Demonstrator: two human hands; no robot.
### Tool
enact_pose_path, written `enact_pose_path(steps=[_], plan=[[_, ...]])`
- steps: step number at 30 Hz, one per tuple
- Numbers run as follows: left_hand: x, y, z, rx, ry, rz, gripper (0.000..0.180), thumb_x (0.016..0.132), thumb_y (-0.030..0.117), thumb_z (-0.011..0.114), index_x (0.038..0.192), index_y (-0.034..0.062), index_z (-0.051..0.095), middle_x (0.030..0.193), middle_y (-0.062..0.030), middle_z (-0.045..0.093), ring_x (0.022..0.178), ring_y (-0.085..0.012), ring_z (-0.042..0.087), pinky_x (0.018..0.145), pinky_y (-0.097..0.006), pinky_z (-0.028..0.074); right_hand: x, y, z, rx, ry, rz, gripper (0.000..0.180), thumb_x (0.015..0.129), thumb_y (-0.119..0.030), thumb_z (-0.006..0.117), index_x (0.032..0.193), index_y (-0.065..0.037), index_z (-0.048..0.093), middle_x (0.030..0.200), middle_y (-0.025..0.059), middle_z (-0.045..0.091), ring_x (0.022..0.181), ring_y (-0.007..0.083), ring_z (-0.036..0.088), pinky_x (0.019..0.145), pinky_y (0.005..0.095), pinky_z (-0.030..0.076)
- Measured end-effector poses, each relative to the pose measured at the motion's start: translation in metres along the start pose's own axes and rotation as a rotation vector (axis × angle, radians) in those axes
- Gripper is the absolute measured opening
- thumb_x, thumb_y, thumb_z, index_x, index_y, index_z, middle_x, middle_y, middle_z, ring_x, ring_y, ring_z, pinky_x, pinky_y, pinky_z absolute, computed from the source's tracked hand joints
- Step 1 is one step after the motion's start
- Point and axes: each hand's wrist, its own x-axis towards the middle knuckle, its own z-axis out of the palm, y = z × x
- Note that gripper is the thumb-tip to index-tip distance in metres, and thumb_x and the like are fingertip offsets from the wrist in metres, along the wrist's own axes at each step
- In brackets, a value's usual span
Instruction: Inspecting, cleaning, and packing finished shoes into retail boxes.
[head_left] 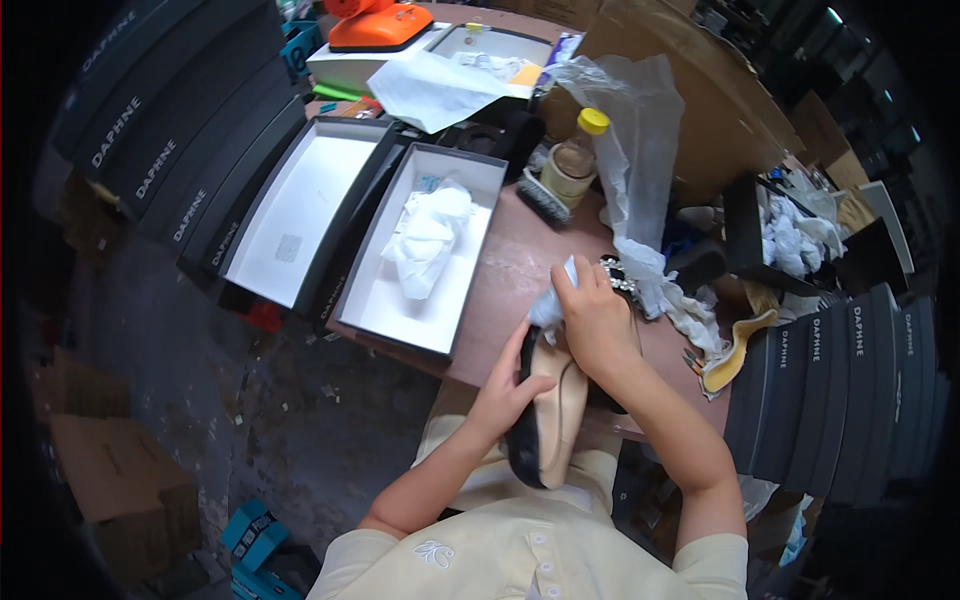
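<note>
My left hand grips a black shoe with a beige insole by its side, thumb over the inner edge. The shoe's rounded end points toward me, above my lap. At its far end my right hand is closed on crumpled pale tissue paper, partly covered by the fingers. Just beyond that hand a jewelled strap shows; most of what it belongs to is hidden. An open shoe box to the left holds a white tissue-wrapped bundle.
Beside the shoe box lies a box lid. A yellow-capped bottle and a brush stand beyond my hands. Dark shoe boxes are stacked at left and right. Crumpled paper fills a black box.
</note>
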Motion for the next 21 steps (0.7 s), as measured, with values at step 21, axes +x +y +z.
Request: enact_pose_path(steps=[21], plan=[[-0.006,0.013,0.038,0.786,-0.106,0.758,0.061,0.068,0.005,0.069,0.124,0.0031,0.046,0.133,-0.0229,0.038,0.117,-0.0410,0.046,0.093,-0.045,0.043,0.011,0.123,-0.002,0.158,0.551,0.380,0.044,0.067,0.003,0.059,0.108,-0.013,0.062,0.078,0.0093,0.052,0.071,0.0275,0.058,0.060,0.0370,0.045]])
